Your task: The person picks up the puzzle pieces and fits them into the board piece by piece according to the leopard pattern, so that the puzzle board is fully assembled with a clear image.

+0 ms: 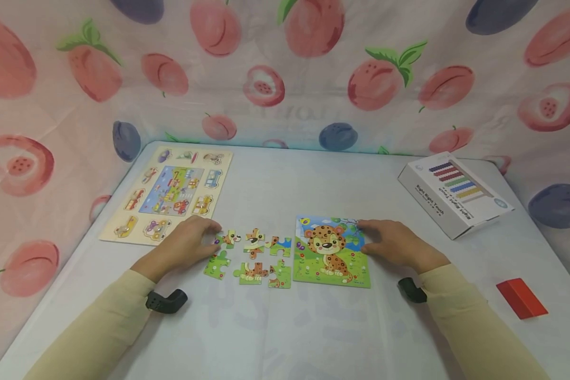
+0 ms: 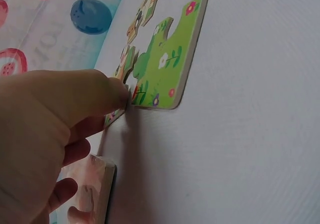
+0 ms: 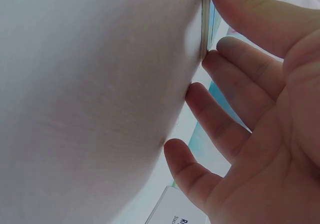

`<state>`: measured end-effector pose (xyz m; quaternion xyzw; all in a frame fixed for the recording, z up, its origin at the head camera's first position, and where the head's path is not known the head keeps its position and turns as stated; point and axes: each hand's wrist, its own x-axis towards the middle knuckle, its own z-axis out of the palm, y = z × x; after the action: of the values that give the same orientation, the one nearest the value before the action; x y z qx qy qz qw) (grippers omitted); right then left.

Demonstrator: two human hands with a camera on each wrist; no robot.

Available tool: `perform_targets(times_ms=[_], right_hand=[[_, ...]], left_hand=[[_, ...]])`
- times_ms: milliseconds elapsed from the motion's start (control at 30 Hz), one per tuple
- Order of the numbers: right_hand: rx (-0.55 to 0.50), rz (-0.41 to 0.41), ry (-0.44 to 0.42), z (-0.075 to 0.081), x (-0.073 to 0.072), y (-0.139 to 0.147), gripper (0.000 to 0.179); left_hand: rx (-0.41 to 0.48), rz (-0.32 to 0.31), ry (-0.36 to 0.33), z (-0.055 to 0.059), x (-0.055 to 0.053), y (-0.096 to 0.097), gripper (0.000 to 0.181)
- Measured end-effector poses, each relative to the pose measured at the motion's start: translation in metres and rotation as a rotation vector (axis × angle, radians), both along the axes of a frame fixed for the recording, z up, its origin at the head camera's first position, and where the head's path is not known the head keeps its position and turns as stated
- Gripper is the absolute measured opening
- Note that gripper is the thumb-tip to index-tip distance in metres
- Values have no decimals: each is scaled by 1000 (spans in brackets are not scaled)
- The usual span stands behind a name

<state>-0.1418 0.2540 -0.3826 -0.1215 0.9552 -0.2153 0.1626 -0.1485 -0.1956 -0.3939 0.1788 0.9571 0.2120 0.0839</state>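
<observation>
My left hand (image 1: 190, 240) is at the left end of a group of loose jigsaw pieces (image 1: 254, 272) with leopard and grass pictures. Its thumb and forefinger pinch the edge of the upper-left puzzle piece (image 1: 229, 238), partly hidden by the thumb (image 2: 107, 96) in the left wrist view. A green corner piece (image 2: 167, 66) lies just beside them. My right hand (image 1: 393, 244) rests at the right edge of a square leopard picture board (image 1: 332, 253), its thumb and forefinger touching that edge. The other fingers (image 3: 215, 119) spread fairly straight along the white table.
A wooden vehicle puzzle board (image 1: 144, 208) lies at the back left, close to my left hand. The white "Right Touch" box (image 1: 456, 195) stands at the back right. A red block (image 1: 521, 298) sits on the right. Fruit-patterned cloth (image 1: 285, 68) rises behind the table (image 1: 313, 338).
</observation>
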Motion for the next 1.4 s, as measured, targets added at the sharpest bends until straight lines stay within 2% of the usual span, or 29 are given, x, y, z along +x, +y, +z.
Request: perform_targets(times_ms=[400, 667, 1033, 1400], right_hand=[[-9, -3, -5, -2, 0, 1, 63], [-3, 5, 6, -2, -1, 1, 63], [-5, 8, 6, 0, -2, 0, 63], [-6, 11, 6, -1, -1, 1, 63]], left_hand=[[34, -1, 13, 6, 1, 1, 39], [78, -40, 41, 12, 0, 13, 36], [59, -111, 39, 22, -5, 49, 35], [46, -164, 31, 19, -7, 79, 34]])
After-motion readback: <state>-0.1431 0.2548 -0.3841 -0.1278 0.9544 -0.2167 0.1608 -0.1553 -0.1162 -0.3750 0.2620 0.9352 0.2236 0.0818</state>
